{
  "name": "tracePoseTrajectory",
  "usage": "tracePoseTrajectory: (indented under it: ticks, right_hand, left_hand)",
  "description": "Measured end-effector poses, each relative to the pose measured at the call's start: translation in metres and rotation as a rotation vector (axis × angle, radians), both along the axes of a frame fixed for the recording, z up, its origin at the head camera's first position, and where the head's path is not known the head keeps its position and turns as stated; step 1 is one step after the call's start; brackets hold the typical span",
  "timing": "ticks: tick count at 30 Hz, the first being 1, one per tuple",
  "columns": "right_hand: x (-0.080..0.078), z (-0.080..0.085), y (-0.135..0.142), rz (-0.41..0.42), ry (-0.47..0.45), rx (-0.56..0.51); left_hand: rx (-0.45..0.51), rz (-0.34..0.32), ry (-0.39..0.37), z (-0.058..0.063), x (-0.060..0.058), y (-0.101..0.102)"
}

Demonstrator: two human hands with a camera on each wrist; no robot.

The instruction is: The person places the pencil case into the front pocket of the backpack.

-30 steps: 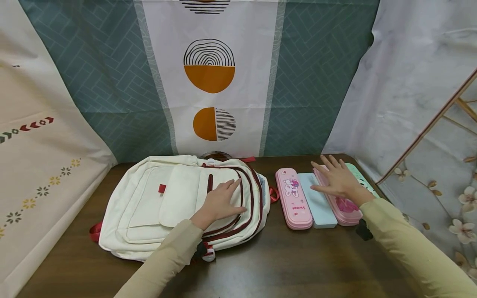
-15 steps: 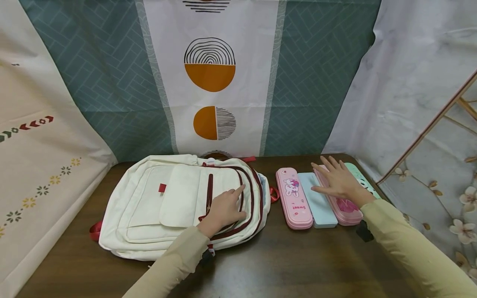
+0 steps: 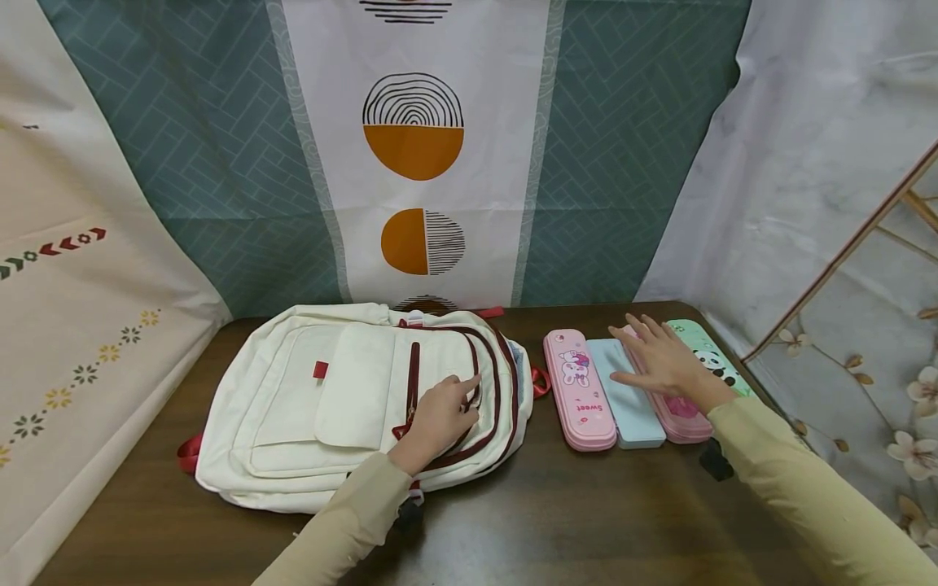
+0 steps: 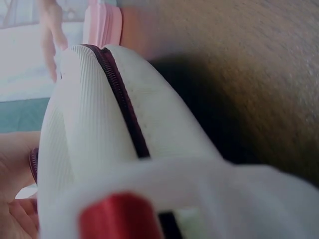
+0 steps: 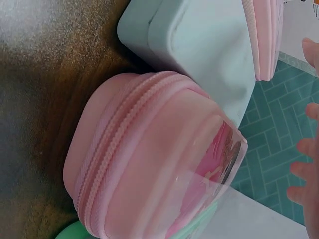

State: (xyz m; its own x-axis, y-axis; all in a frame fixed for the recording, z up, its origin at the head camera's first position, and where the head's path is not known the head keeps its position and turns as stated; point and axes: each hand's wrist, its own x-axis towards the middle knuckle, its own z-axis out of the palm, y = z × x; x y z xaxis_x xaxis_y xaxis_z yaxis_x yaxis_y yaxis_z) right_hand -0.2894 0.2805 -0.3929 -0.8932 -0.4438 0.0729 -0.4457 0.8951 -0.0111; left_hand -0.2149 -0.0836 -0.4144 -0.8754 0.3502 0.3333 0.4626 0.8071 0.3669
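Observation:
A white backpack with dark red zippers lies on its back on the table. My left hand is over its front pocket, index finger stretched toward the curved zipper and thumb apart from it. In the left wrist view, part of the left hand shows beside the backpack's side. My right hand spreads its fingers above a pink pencil case and a light blue case, holding nothing. In the right wrist view, the right fingers stand away from the zipped pink case.
Another pink pencil case with a rabbit print lies left of the blue one. At the right end is a green pencil case with a panda. Behind the brown table hangs a patterned cloth.
My left hand has moved right and slightly down over the front pocket, with its fingers drawing in. The right hand has shifted slightly left, showing more of the green panda case.

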Motion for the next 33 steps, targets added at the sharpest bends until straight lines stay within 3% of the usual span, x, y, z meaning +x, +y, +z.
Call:
tracePoseTrajectory:
  ticks: [9,16,22,27,33]
  right_hand:
    - [0.007,-0.004,-0.01,0.044,-0.004,-0.066]
    - [0.019,-0.005,-0.024,-0.006,-0.088,-0.132]
    - [0.026,-0.006,-0.033,-0.025,-0.122,-0.191]
    - [0.032,-0.01,-0.04,-0.038,-0.128,-0.226]
    - [0.039,-0.014,-0.045,-0.08,-0.134,-0.279]
  left_hand:
    - [0.053,-0.015,0.003,-0.004,-0.001,-0.003]
    - [0.067,-0.004,-0.021,-0.003,-0.002,-0.004]
    - [0.135,-0.005,-0.069,0.004,-0.001,-0.007]
    - [0.201,-0.029,-0.039,0.009,-0.001,-0.012]
    - [0.299,-0.009,-0.044,0.019,0.001,-0.018]
